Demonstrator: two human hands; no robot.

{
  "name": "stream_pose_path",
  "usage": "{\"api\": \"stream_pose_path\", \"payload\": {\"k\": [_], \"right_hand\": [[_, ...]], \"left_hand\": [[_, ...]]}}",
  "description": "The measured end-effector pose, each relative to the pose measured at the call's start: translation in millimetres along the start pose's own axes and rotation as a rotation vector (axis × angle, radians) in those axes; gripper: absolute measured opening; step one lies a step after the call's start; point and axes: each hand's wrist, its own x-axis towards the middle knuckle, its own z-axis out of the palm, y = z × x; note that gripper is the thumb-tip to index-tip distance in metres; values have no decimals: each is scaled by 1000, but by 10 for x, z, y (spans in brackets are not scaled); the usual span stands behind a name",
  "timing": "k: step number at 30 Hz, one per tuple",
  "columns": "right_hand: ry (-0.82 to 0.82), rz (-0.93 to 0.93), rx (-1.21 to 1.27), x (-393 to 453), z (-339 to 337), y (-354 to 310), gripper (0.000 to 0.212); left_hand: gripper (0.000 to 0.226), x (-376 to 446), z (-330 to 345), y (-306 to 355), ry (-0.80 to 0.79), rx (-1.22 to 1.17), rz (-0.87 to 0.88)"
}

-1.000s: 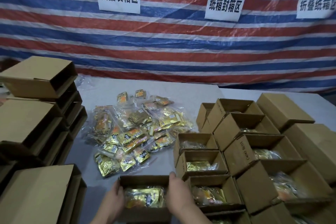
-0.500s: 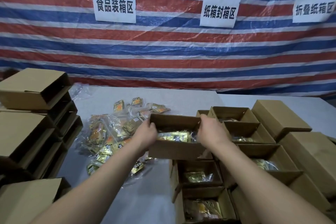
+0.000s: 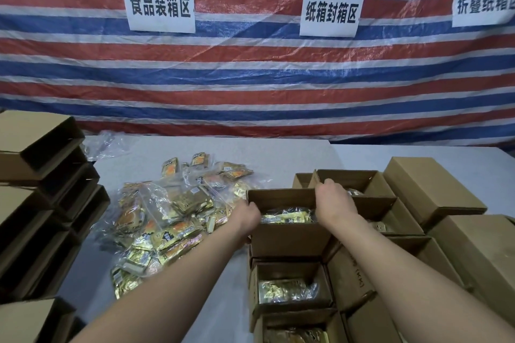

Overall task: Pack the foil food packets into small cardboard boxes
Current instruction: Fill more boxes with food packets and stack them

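Observation:
I hold a small open cardboard box (image 3: 289,237) with gold foil packets (image 3: 287,217) inside, at the far end of the left row of filled boxes. My left hand (image 3: 246,218) grips its left wall. My right hand (image 3: 331,200) grips its right wall, fingers over the far rim. A loose heap of foil food packets (image 3: 172,214), some in clear bags, lies on the grey table (image 3: 250,159) to the left. Closer to me, another open box (image 3: 289,287) holds foil packets.
Stacks of empty cardboard boxes (image 3: 41,189) stand along the left edge. Several open filled boxes (image 3: 370,203) and closed boxes (image 3: 429,189) crowd the right side. A striped tarp with paper signs (image 3: 160,3) hangs behind the table.
Both hands lifted the filled box from the near edge, carried it away from me, then moved it right and down to the far end of the box row.

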Motion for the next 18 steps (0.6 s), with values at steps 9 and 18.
{"api": "stream_pose_path", "payload": {"k": [9,18], "right_hand": [[13,7,-97,87,153,2,40],[6,-33,-97,98,174,32,39]], "left_hand": [[49,178,106,-57,64,146,-19],[56,139,122,-59,46,140,-33]]}}
